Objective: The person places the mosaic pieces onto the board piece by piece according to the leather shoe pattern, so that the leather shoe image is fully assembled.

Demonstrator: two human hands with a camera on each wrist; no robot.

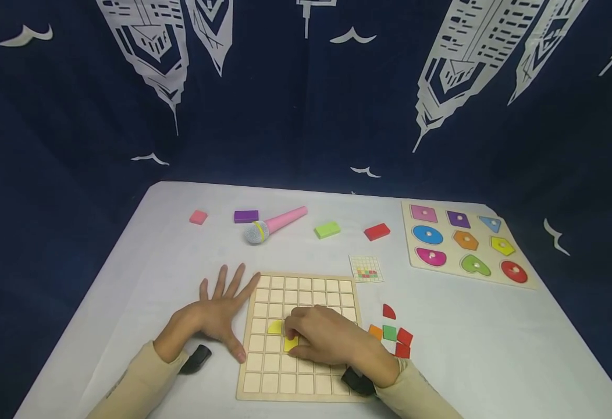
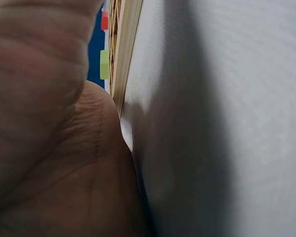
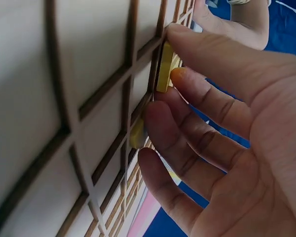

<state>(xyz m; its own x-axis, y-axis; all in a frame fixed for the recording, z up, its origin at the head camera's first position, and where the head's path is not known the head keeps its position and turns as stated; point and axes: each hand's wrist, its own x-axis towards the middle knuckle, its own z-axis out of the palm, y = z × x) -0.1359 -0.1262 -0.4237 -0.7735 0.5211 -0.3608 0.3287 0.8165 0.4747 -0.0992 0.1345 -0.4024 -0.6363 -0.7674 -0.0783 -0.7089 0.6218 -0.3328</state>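
Observation:
My left hand point(image 1: 217, 317) is spread at the left edge of a wooden grid board point(image 1: 269, 382), its thumb and index finger touching that edge. In the left wrist view, the palm point(image 2: 64, 163) lies beside the board's side point(image 2: 126, 49). Over the middle of the board, my right hand point(image 1: 324, 334) has bent fingers. Its thumb and fingertips bracket a yellow square tile point(image 3: 164, 69) that sits in a cell. A second yellow piece point(image 3: 136, 134) lies partly under another fingertip. To the left, a yellow rounded piece point(image 1: 274, 327) occupies another cell.
Right of the board are a red quarter-circle piece point(image 1: 388, 312), a green tile point(image 1: 389, 333), an orange tile point(image 1: 375, 331) and red tiles point(image 1: 404, 337). Beyond lie a pattern card point(image 1: 366, 269), a pink toy microphone point(image 1: 285, 219), several coloured blocks point(image 1: 327, 230) and a shape puzzle point(image 1: 465, 276).

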